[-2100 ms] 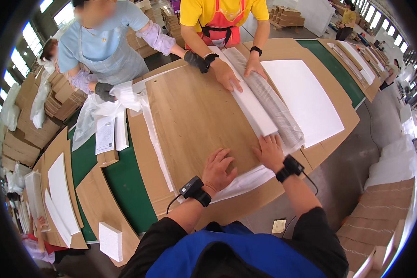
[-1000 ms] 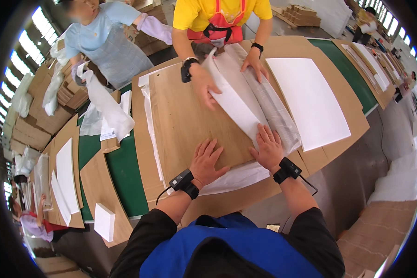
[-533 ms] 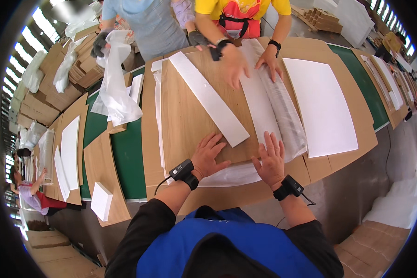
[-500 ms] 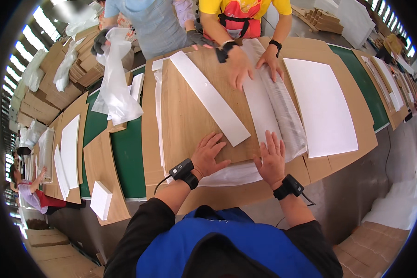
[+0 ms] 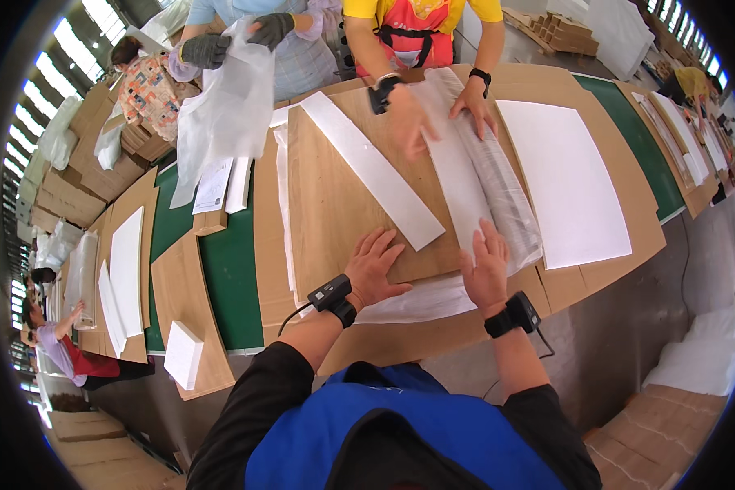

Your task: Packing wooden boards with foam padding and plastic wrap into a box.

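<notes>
My left hand [image 5: 373,265] lies flat with fingers spread on the near edge of a wood-grain board [image 5: 335,196]. My right hand [image 5: 486,271] has its fingers stretched out over the near end of a white strip [image 5: 459,192]; it grips nothing. Another white strip [image 5: 376,173] lies slantwise across the board, its near end beyond my left hand. Right of my right hand's strip runs a long bundle in clear plastic wrap [image 5: 502,184]. White wrapping sheet [image 5: 420,304] shows under the board's near edge. Across the table, a co-worker's hands [image 5: 475,106] touch the strip and bundle, one blurred.
Brown cardboard [image 5: 400,341] lies beneath everything, with a white panel [image 5: 565,184] on its right part. To the left are a wood-grain board [image 5: 184,286] bearing a white block [image 5: 184,355], and green table surface [image 5: 224,282]. A gloved co-worker holds a translucent sheet [image 5: 233,106].
The gloved co-worker has lifted the translucent sheet higher and now holds it with both hands, uncovering a printed paper. My right hand has shifted slightly right; the boards stay nearly in place.
</notes>
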A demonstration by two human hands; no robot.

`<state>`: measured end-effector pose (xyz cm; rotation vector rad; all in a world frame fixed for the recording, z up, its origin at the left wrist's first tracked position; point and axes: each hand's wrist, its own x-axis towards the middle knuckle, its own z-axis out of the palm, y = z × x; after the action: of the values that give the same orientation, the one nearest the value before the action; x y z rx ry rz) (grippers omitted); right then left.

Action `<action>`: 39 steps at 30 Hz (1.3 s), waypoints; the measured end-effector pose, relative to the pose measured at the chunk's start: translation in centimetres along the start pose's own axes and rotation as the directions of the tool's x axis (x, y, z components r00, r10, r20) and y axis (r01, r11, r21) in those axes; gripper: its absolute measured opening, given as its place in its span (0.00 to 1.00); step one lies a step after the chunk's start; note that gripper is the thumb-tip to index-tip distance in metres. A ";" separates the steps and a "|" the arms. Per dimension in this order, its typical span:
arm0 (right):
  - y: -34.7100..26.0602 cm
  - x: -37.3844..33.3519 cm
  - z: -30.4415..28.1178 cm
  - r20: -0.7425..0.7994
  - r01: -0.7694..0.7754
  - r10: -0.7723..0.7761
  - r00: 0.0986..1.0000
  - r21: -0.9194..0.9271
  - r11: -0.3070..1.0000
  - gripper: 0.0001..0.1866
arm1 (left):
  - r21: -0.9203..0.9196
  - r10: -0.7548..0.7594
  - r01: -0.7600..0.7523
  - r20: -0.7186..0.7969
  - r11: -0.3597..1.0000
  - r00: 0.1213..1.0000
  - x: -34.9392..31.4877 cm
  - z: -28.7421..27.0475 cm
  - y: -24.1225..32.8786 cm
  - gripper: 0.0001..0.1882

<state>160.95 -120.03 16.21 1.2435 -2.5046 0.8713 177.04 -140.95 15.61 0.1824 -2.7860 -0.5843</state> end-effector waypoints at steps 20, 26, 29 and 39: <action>-4.4 1.7 5.4 0.057 -0.228 0.234 0.971 -0.092 0.969 0.17 | -0.200 -0.772 0.747 -0.222 0.634 0.596 -3.9 -4.6 -9.7 0.39; -7.3 2.4 6.3 0.065 -0.404 0.439 0.896 -0.287 0.868 0.17 | -0.089 -0.836 0.833 -0.114 0.546 0.536 -3.3 -5.6 -10.4 0.38; -7.7 2.5 6.5 0.075 -0.483 0.506 0.859 -0.210 0.850 0.18 | -0.194 -0.840 0.817 -0.136 0.543 0.526 -3.7 -5.8 -10.9 0.38; -10.1 1.2 6.3 0.059 -0.547 0.571 0.818 -0.224 0.807 0.21 | -0.655 -0.821 0.658 0.097 0.373 0.563 -6.5 -5.6 -14.5 0.29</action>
<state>168.54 -129.27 15.83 0.4942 -3.0321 0.6328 185.91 -155.06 12.95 1.3237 -1.9312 -1.5482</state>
